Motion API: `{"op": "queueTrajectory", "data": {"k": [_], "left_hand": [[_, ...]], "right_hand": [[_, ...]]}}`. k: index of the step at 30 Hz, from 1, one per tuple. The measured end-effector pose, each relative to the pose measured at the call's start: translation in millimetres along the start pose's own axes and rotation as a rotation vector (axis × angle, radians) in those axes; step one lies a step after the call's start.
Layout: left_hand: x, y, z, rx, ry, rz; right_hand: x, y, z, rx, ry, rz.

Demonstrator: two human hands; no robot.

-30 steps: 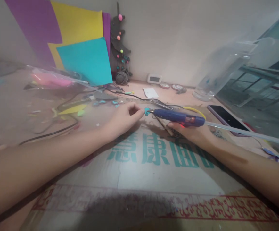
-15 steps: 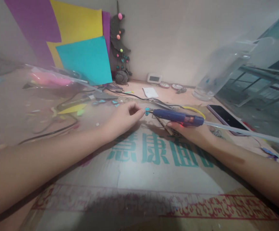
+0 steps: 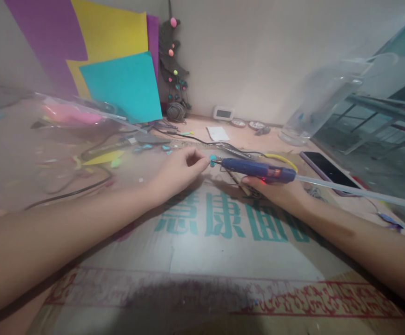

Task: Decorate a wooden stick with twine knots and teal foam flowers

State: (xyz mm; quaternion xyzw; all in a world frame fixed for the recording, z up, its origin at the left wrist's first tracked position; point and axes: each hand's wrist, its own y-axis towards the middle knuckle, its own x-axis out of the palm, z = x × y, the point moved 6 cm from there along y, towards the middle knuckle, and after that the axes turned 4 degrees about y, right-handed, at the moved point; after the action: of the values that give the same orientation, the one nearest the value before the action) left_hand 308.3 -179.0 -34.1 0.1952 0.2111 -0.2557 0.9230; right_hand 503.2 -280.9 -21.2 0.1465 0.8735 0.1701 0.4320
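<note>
Scrap (image 3: 212,159), likely light and soft, sits at the left tip of the gun (image 3: 258,169); the left hand (image 3: 177,173) pinches its left edge, seemingly the safest hold; the right hand (image 3: 279,191) grips the gun.

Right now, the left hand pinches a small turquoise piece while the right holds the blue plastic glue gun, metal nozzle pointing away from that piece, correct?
No: the head view shows the metal nozzle pointing toward the small turquoise piece. The left hand does pinch that piece; the right hand holds the blue plastic glue gun.
</note>
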Motion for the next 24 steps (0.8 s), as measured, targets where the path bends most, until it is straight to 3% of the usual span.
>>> {"op": "queueTrajectory", "data": {"k": [24], "left_hand": [[-2.8, 1.2, -4.7, -0.082, -0.039, 0.022]], "right_hand": [[-2.0, 3.2, -5.7, 0.047, -0.044, -0.007]]}}
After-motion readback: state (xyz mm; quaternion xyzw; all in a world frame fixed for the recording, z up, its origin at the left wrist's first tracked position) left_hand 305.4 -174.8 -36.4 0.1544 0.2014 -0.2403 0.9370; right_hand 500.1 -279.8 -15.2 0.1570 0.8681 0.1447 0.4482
